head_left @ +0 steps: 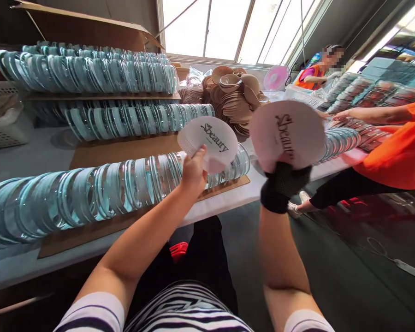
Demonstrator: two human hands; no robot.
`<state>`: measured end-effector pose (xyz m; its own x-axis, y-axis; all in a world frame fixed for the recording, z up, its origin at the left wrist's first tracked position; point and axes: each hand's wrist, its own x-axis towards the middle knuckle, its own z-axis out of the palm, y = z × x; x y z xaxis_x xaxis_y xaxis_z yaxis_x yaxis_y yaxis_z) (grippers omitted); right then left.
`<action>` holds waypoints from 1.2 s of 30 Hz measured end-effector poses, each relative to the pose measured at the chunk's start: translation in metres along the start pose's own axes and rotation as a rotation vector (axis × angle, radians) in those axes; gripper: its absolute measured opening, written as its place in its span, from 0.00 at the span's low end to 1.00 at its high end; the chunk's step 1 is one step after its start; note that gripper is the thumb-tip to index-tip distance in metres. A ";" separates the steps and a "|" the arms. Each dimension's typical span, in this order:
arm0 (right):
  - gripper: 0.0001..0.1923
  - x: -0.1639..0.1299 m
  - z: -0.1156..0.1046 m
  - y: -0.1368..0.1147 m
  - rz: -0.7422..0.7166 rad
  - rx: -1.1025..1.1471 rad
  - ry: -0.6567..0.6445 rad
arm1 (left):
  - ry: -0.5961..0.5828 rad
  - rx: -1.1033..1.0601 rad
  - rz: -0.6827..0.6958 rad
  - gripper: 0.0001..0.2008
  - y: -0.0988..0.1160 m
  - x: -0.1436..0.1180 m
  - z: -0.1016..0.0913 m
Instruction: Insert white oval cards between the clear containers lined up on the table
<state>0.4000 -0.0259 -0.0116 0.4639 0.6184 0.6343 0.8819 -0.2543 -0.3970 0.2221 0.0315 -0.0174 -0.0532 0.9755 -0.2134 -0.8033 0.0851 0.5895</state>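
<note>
My left hand (194,171) is bare and closed on a fanned stack of rounded white cards (207,140) printed "Sbeauty", with the thumb on top. In my right hand (286,182), which wears a black glove, a single-looking rounded card (287,131) with the same print is held upright by its lower edge; whether more lie behind it is hidden. Both hands are raised above the table's front edge. Just behind and left of my left hand runs a long row of clear, blue-banded round packages (100,191) standing on edge.
More package rows (90,71) stand at the back left on cardboard. Behind my hands is a heap of beige moulded pieces (233,94). A white basket (5,117) is at far left. To the right, a person in orange (397,152) reaches over the table; another person (311,76) is farther back.
</note>
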 end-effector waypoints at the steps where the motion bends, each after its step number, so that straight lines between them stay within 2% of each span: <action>1: 0.34 0.004 -0.007 0.013 0.023 -0.003 0.059 | 0.026 -0.033 -0.001 0.13 0.006 0.008 0.007; 3: 0.30 0.003 -0.022 0.036 0.034 0.000 0.045 | 0.017 -0.103 -0.002 0.14 0.016 0.026 0.021; 6: 0.26 -0.014 -0.036 0.051 -0.107 -0.058 -0.175 | -0.057 -0.173 -0.072 0.12 0.017 0.049 0.037; 10: 0.23 -0.027 -0.038 0.044 -0.213 -0.175 -0.314 | -0.026 -0.167 -0.193 0.09 -0.001 0.059 0.039; 13: 0.23 -0.019 -0.039 0.034 -0.259 -0.196 -0.392 | -0.013 -0.161 -0.189 0.10 -0.010 0.056 0.033; 17: 0.23 -0.004 -0.042 0.026 -0.289 -0.204 -0.466 | 0.012 -0.167 -0.175 0.12 -0.009 0.054 0.032; 19: 0.23 0.000 -0.035 0.022 -0.304 -0.229 -0.496 | 0.017 -0.171 -0.188 0.14 -0.009 0.054 0.033; 25: 0.21 0.004 0.015 0.006 -0.323 -0.273 -0.710 | 0.013 -0.171 -0.185 0.14 -0.009 0.055 0.034; 27: 0.19 0.004 0.018 0.006 -0.339 -0.318 -0.701 | 0.022 -0.158 -0.187 0.13 -0.009 0.054 0.034; 31: 0.15 0.007 0.017 0.006 -0.360 -0.249 -0.581 | 0.007 -0.159 -0.205 0.11 -0.011 0.054 0.033; 36: 0.13 0.006 0.049 -0.010 -0.400 -0.181 -0.708 | 0.012 -0.147 -0.195 0.12 -0.008 0.055 0.034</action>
<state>0.3901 0.0166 -0.0366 0.0037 0.9935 0.1137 0.9968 0.0055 -0.0798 0.2462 0.0916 -0.0071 0.1048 0.9408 -0.3223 -0.8766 0.2404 0.4168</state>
